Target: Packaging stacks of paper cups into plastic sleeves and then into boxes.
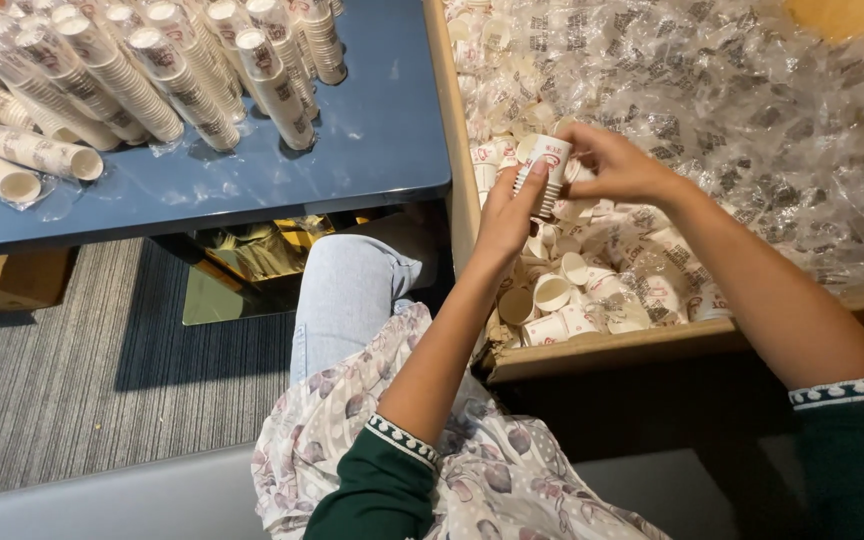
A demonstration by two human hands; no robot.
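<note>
Both hands, left hand [505,215] and right hand [614,165], grip closed around a cup stack [542,172] between them.

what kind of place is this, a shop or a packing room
Likely a packing workspace: both hands, left hand and right hand, hold a small stack of paper cups over a wooden box of loose cups, with wrapped cup sleeves on a blue table.

On my left I see a glossy blue tabletop [372,130] carrying long plastic-wrapped sleeves of stacked paper cups [167,70], some lying flat near its left edge. Below it lies grey ribbed carpet [62,380], with a shiny gold-coloured panel [252,265] under the table.
</note>
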